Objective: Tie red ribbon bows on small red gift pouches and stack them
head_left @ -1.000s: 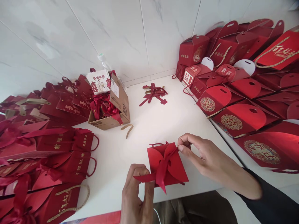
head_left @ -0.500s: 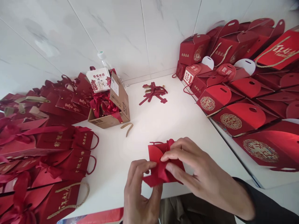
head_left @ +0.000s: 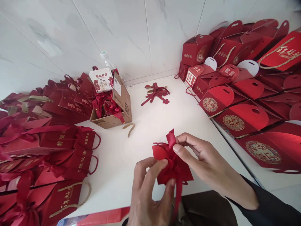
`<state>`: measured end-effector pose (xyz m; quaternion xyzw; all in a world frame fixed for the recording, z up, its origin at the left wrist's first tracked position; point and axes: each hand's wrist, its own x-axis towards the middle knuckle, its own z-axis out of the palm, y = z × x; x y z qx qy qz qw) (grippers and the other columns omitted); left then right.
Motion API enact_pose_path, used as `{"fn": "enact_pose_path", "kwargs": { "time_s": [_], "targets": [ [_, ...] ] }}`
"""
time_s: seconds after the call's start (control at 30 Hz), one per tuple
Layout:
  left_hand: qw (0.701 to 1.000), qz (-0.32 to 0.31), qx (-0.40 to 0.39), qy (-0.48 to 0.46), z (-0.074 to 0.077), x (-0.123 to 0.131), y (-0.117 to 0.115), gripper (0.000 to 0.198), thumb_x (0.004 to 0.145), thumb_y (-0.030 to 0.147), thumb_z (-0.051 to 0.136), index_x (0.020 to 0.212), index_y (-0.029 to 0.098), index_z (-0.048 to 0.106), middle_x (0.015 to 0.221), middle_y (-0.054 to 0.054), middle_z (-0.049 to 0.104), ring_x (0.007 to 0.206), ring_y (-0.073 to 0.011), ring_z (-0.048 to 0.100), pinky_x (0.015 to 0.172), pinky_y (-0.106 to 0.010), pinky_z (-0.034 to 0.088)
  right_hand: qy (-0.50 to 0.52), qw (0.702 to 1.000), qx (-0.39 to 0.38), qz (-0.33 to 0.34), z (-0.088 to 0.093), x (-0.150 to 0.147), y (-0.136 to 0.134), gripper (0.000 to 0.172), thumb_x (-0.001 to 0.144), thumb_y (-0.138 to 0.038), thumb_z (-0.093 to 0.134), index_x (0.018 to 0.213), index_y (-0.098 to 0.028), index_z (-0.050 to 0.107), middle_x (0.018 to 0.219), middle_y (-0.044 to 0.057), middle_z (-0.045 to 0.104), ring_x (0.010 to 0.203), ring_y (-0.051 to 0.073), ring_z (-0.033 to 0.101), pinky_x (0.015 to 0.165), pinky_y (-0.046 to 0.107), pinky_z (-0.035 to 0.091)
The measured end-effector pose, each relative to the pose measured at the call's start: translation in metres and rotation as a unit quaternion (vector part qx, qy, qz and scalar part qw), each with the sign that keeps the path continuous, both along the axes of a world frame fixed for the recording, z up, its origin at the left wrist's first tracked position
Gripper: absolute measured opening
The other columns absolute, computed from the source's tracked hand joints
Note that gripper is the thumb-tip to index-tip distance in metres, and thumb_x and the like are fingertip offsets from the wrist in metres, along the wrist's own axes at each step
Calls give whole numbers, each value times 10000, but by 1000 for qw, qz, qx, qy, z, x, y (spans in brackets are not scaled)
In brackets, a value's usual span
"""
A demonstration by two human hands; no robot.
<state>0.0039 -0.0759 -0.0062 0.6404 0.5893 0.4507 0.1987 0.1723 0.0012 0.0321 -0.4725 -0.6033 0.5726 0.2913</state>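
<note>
A small red gift box (head_left: 160,152) stands near the table's front edge, with a red ribbon (head_left: 171,138) across its top. My right hand (head_left: 199,157) pinches the ribbon between thumb and forefinger at the box's far side. A ribbon tail hangs over the near side toward my lap. My left hand (head_left: 150,188) is at the near left, forefinger and thumb closed on the ribbon around the knot in the middle of the box top. The fingers partly hide the knot.
A cardboard box (head_left: 110,121) of red ribbons stands at back left, cards (head_left: 101,80) on top. Red straps (head_left: 155,93) lie by the tiled wall. Finished ribboned boxes (head_left: 54,168) crowd the left; red boxes (head_left: 244,119) fill the right. A beige strip (head_left: 129,128) lies mid-table.
My right hand has drawn a ribbon end up and away at the far side. My left hand has shifted right to the knot. A ribbon tail now hangs down the near side.
</note>
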Motion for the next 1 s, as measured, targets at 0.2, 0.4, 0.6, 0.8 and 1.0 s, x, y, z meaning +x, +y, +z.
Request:
{"fn": "enact_pose_path", "kwargs": {
  "time_s": [0.2, 0.4, 0.6, 0.8, 1.0],
  "targets": [
    [1000, -12, 8, 21, -4, -1, 0, 186, 953, 106, 572, 1035, 248, 659, 1041, -40, 615, 956, -173, 615, 790, -280, 527, -48, 998, 16, -42, -3, 6, 1, 252, 1019, -504, 539, 917, -281, 600, 774, -45, 516, 652, 144, 446, 519, 260, 366],
    [999, 7, 21, 26, -8, -3, 2, 228, 951, 97, 551, 1097, 235, 658, 1003, -57, 666, 931, -205, 632, 757, -322, 527, -46, 997, 10, -67, -1, 13, 2, 283, 995, -507, 562, 869, -254, 578, 750, -34, 498, 614, 143, 404, 501, 258, 361],
    [1000, 5, 16, 24, -7, -4, 1, 207, 945, 92, 574, 1060, 236, 667, 960, -46, 671, 892, -189, 627, 724, -311, 525, -166, 984, 21, -65, -16, 27, -1, 297, 991, -561, 527, 1004, -276, 606, 750, -33, 537, 544, 135, 424, 483, 270, 395],
    [998, -31, 24, 40, -5, -8, 5, 214, 924, 76, 593, 1042, 231, 682, 970, -43, 675, 890, -179, 632, 713, -288, 531, -194, 949, 229, -94, -14, 20, 4, 334, 1039, -443, 483, 1345, -322, 541, 1187, 63, 607, 1126, 249, 563, 942, 406, 497],
    [999, -12, 8, 32, -1, -7, 5, 176, 942, 90, 601, 978, 242, 683, 897, -23, 667, 826, -161, 622, 690, -274, 520, -148, 974, 159, 66, -6, 1, 17, 177, 1035, -379, 524, 936, -273, 626, 1105, 37, 636, 1087, 220, 582, 817, 344, 529]
  ]
}}
